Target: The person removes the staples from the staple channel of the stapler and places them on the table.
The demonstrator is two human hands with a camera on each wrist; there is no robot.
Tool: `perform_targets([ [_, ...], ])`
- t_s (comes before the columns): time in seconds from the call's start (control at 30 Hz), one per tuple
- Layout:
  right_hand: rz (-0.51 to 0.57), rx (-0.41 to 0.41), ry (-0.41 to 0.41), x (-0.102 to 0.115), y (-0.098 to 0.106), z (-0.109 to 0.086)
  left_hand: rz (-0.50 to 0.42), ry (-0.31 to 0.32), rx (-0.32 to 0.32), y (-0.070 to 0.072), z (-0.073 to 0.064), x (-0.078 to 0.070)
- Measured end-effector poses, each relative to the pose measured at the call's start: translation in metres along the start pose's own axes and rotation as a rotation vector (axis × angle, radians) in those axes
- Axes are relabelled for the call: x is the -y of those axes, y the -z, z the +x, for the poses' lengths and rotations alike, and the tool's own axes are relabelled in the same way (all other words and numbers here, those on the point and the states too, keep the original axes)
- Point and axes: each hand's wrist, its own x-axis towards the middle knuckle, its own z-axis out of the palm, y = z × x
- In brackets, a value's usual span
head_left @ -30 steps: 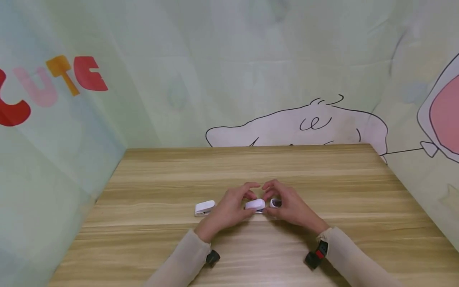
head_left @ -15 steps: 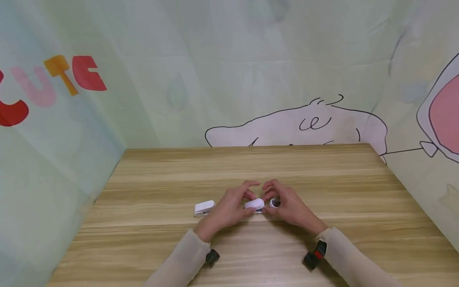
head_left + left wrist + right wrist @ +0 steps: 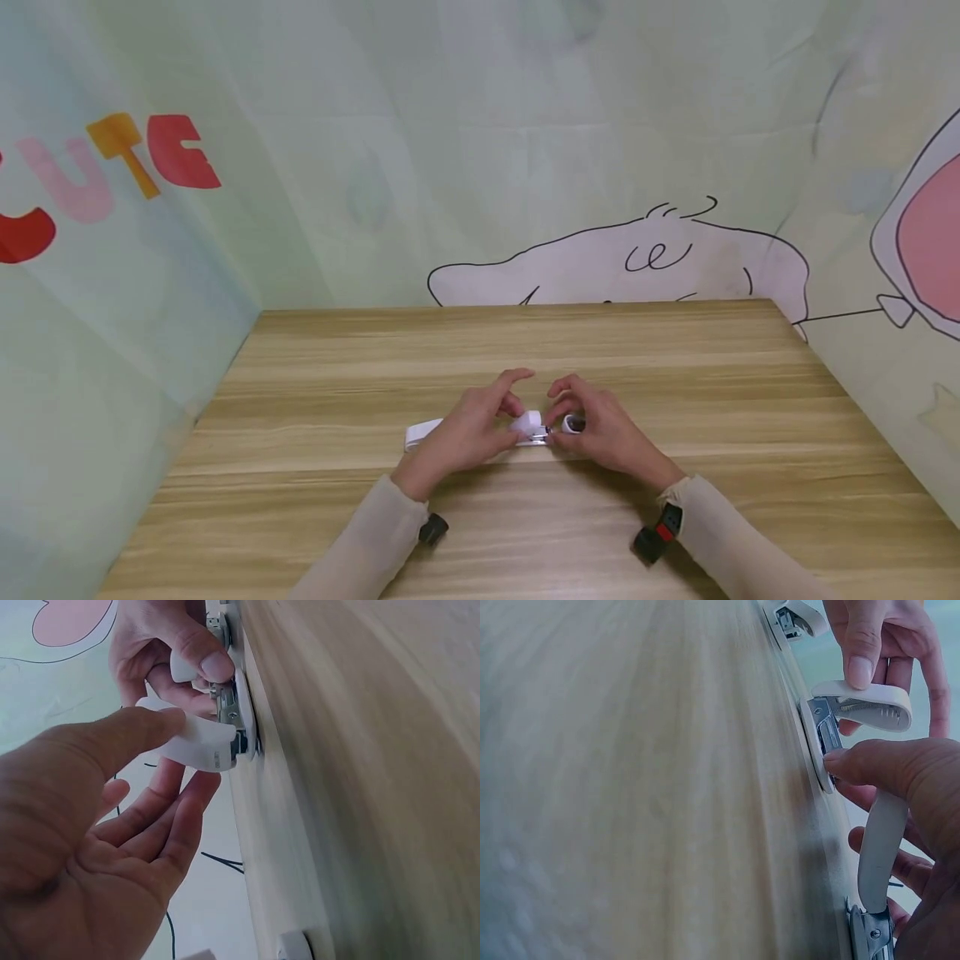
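Observation:
A small white stapler (image 3: pixel 531 419) lies at the middle of the table between both hands. Its top is swung up, and in the right wrist view a spring shows inside the raised cover (image 3: pixel 891 692) above the metal magazine (image 3: pixel 826 729). My left hand (image 3: pixel 471 429) pinches that cover between thumb and fingers. The right hand (image 3: pixel 606 429) pinches the front end of the stapler's base, thumb (image 3: pixel 847 761) on the near side. A second white stapler (image 3: pixel 573 423), also opened up, stands partly hidden behind the right hand's fingers.
To the left, a third white stapler (image 3: pixel 420 432) lies partly covered by the left wrist. The wooden table (image 3: pixel 337 367) meets a printed cloth backdrop (image 3: pixel 337 167) at its back and sides. Black wrist cameras hang under both sleeves.
The middle stapler's cover has swung up and left, baring the metal magazine. My left hand has shifted left with it, while the right hand stays nearly still.

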Motion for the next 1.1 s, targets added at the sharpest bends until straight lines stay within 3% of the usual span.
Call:
perform_targets([
  [0.57,0.025,0.025,-0.038,0.004,-0.003,0.002,0.126,-0.051,-0.026,0.005,-0.015,0.006],
  [0.83,0.024,0.004,-0.017,-0.001,-0.001,0.001,0.204,-0.015,-0.03,0.008,-0.02,0.013],
  [1.1,0.02,0.013,-0.012,-0.001,-0.001,0.002,0.201,0.033,-0.001,0.011,-0.019,0.012],
])
